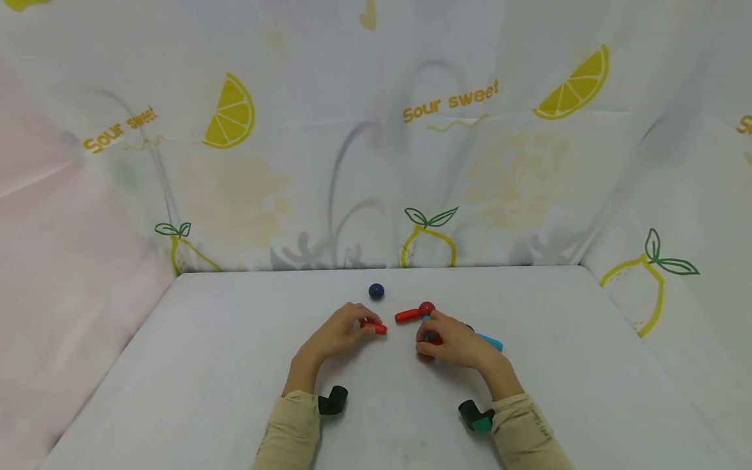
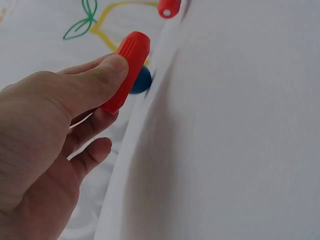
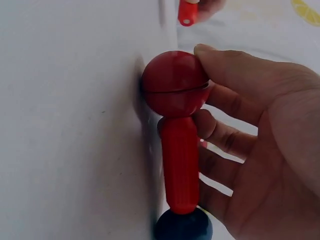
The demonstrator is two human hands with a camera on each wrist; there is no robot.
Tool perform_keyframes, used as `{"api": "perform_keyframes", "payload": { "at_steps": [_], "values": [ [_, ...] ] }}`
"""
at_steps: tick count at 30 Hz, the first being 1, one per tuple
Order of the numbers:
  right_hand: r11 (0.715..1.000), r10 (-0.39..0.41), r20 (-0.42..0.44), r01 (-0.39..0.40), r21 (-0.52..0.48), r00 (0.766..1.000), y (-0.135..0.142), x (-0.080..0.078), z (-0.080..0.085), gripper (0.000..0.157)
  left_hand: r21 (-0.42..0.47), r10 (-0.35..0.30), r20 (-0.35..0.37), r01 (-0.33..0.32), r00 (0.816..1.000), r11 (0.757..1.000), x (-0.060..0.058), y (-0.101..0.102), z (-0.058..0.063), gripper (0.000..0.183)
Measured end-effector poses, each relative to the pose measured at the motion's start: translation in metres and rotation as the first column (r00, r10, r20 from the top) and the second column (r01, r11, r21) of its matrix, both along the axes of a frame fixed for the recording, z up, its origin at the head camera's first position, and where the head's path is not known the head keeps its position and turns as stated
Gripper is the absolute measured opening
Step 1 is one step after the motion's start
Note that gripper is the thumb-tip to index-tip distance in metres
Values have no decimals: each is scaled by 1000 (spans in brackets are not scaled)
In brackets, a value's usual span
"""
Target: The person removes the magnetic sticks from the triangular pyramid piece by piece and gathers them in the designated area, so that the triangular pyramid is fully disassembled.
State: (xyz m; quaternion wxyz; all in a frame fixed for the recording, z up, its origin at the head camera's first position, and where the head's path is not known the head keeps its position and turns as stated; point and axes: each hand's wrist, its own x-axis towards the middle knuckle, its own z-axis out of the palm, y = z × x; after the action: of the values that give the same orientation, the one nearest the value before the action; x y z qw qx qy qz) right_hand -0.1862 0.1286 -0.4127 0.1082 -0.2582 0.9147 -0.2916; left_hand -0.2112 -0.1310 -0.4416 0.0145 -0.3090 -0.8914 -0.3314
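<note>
My left hand pinches a short red plastic rod between thumb and fingers, just above the white table. On the right, my right hand holds a red ball with a seam round its middle, thumb on one side and fingers on the other. A ribbed red rod touches that ball, and a dark blue ball meets the rod's other end. In the head view my right fingers hide most of these pieces.
Beyond my hands lies another red rod against a red ball. A separate dark blue ball sits near the table's back edge. A light blue rod shows past my right hand. Behind the table hangs a lemon-print cloth.
</note>
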Motion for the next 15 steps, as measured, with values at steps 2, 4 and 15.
{"api": "perform_keyframes", "payload": {
  "at_steps": [2,4,15],
  "values": [
    [1000,-6,-4,6,7,1000,3,0,0,6,32,101,-42,-99,994,995,-1,-14,-1,17],
    [1000,2,0,-2,12,1000,5,0,1,6,49,165,-80,-161,983,986,-3,-25,-3,20],
    [990,-136,-77,134,-33,988,9,-2,6,12,26,293,-48,-292,955,956,-9,-34,-15,22]
  ]
}}
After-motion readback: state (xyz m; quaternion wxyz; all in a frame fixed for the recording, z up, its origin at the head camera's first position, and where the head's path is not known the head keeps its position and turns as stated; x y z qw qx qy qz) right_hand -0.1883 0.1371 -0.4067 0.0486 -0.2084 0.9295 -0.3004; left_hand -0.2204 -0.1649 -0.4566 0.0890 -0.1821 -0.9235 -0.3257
